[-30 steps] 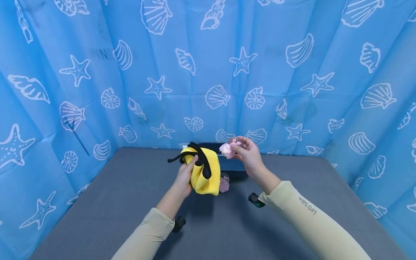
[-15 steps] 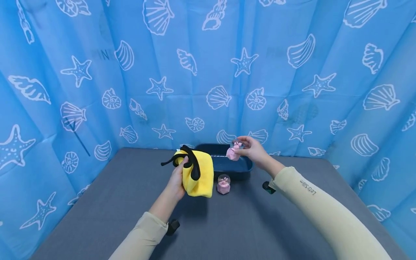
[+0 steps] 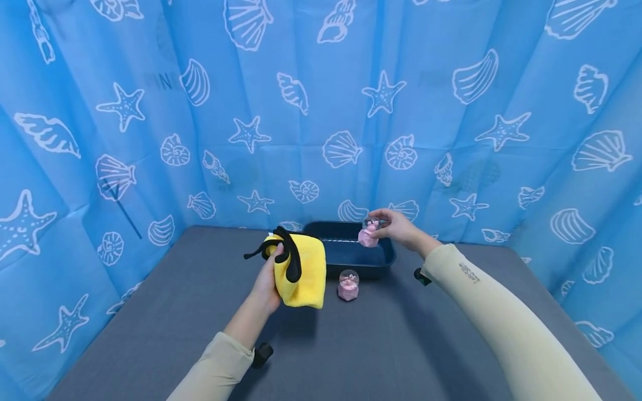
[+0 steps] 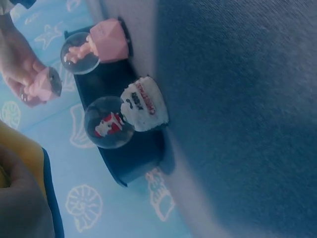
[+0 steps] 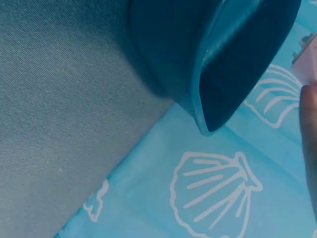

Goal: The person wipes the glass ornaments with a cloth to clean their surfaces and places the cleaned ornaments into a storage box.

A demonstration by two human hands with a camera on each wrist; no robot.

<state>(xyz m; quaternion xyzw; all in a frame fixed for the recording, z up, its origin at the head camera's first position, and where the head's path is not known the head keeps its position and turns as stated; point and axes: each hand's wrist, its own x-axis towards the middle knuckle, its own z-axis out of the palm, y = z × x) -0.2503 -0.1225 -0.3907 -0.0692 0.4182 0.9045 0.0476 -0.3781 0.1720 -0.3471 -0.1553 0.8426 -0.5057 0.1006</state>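
Pink globe [image 3: 368, 238], "Let's Slim" sleeve [image 3: 489, 312]

The head view is bright, the 2 wrist views hazier.

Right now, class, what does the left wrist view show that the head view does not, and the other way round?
Only left wrist: a white-based snow globe with a red-clad figure. Only head: the lettering on the right sleeve. Both: the right hand holding a pink globe, another pink globe standing by the dark tray, the left hand gripping yellow cloth, and the blue curtain.
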